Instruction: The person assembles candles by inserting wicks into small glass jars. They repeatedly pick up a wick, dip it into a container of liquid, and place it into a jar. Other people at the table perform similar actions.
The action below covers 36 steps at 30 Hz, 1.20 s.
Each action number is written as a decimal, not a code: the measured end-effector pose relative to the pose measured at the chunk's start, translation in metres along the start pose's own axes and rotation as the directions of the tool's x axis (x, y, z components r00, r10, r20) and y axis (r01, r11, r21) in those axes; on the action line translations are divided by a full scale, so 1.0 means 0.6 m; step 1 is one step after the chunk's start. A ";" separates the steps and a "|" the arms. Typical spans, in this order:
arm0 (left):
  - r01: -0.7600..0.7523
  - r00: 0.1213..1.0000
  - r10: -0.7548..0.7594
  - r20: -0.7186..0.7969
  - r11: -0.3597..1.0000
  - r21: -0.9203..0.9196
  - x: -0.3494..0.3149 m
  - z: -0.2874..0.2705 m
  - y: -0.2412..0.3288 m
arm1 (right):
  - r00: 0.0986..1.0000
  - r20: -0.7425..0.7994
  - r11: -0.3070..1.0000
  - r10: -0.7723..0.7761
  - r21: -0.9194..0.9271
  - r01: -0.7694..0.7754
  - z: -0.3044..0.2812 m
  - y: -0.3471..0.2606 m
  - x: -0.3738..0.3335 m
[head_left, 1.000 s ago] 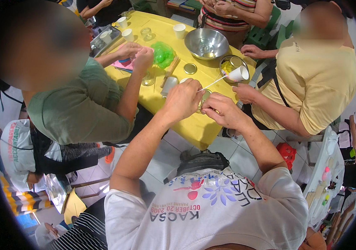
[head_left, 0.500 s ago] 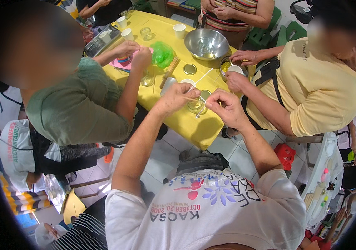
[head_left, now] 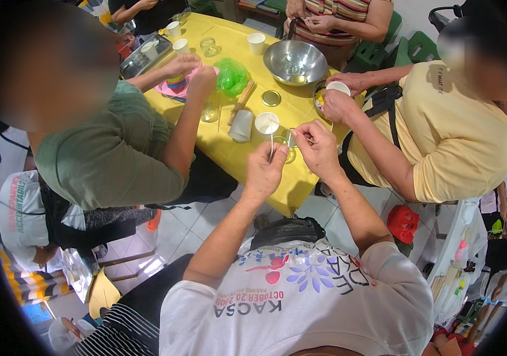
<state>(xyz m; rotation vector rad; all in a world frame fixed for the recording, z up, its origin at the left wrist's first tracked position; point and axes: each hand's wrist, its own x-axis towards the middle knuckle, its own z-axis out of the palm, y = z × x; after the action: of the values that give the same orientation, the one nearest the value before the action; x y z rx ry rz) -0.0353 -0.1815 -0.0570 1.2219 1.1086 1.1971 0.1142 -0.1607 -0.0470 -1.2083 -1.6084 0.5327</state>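
Note:
Near the front corner of the yellow-covered table, my left hand (head_left: 267, 168) is closed in a pinch on a thin white string (head_left: 272, 140), which stands up from the fingers. To its right, my right hand (head_left: 320, 148) has thumb and fingers pressed together. Something thin, too small to name, shows at its fingertips. Partly hidden behind and between both hands stands a glass jar (head_left: 290, 155). An upright white paper cup (head_left: 267, 123) is just beyond my left hand, and a whitish cup (head_left: 240, 126) lies on its side left of that.
A jar lid (head_left: 271, 98), a metal bowl (head_left: 294, 62) and a green plastic bag (head_left: 231, 77) sit farther back on the yellow tablecloth (head_left: 253, 159). A person in green (head_left: 111, 148) works close at left; one in yellow (head_left: 455, 124) holds a cup at right.
My left hand has dropped nearer to me and turned, uncovering the upright cup. The string now points nearly straight up instead of slanting right. My right hand has shifted slightly.

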 end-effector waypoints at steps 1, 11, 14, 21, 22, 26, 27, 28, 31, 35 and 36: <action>-0.006 1.000 0.006 -0.009 1.000 0.026 0.000 0.002 -0.001 | 0.999 -0.001 0.999 -0.038 -0.028 0.038 0.001 0.003 0.001; 0.041 0.998 -0.049 -0.037 0.980 -0.193 -0.010 -0.030 0.000 | 0.971 0.149 0.960 0.187 0.182 -0.212 -0.003 0.011 0.010; -0.093 0.940 0.007 -0.342 0.967 -0.236 0.002 -0.064 -0.005 | 0.941 0.241 0.923 0.239 0.243 -0.297 -0.008 0.011 0.013; -0.594 0.764 0.633 0.123 0.617 0.516 0.028 -0.073 -0.005 | 0.889 0.383 0.907 0.252 0.228 -0.355 -0.005 0.011 0.021; -0.671 0.708 0.663 0.246 0.520 0.528 0.032 -0.070 -0.004 | 0.877 0.404 0.903 0.262 0.219 -0.370 -0.005 0.009 0.021; -0.683 0.669 0.666 0.330 0.375 0.627 0.038 -0.068 0.008 | 0.864 0.433 0.894 0.257 0.233 -0.383 -0.005 -0.002 0.021; -0.692 0.655 0.679 0.333 0.360 0.626 0.039 -0.068 0.012 | 0.856 0.435 0.897 0.280 0.198 -0.394 -0.006 -0.004 0.020; -0.705 0.634 0.698 0.332 0.346 0.619 0.039 -0.069 0.015 | 0.850 0.440 0.897 0.289 0.186 -0.401 -0.007 -0.006 0.020; -0.712 0.607 0.717 0.342 0.300 0.635 0.043 -0.072 0.026 | 0.868 0.423 0.919 0.259 0.168 -0.356 -0.006 -0.011 0.019; -0.750 0.566 0.722 0.397 0.250 0.613 0.045 -0.076 0.037 | 0.850 0.439 0.915 0.292 0.131 -0.381 -0.011 -0.017 0.018; -0.753 0.556 0.719 0.417 0.222 0.620 0.045 -0.077 0.038 | 0.851 0.433 0.910 0.298 0.140 -0.390 -0.012 -0.018 0.017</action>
<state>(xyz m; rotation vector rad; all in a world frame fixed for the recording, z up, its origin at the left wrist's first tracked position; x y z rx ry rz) -0.0808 -0.1515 -0.0356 2.6874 1.0070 1.3972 0.1156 -0.1573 -0.0307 -1.2781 -1.6116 1.2344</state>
